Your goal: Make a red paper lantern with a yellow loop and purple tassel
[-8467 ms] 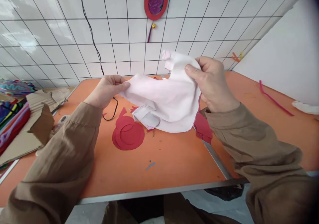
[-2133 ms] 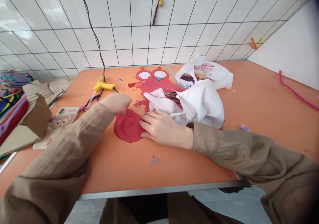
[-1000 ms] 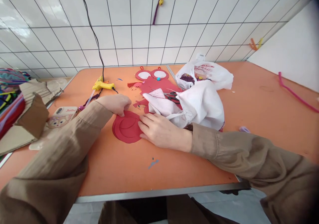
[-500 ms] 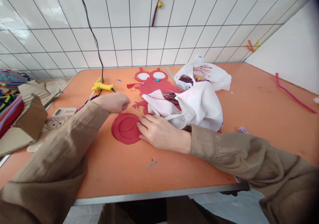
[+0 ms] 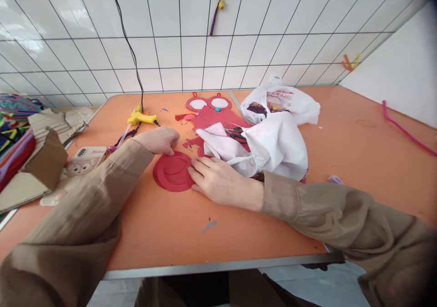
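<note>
Far edge of the tabletop (image 5: pixel 164 239), plastic bag (image 5: pixel 300 104) holding purple threads (image 5: pixel 256 109); midway to the front edge, right hand (image 5: pixel 222 180) lies fingers-out on red discs (image 5: pixel 173 173), left hand (image 5: pixel 159 141) curls at their rim, grip hidden.

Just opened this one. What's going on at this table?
A person's left hand is at the far edge of some red discs lying on the orange table, and the right hand rests on their right side. White cloth lies bunched beyond the right hand. A yellow glue gun lies beyond the left.
</note>
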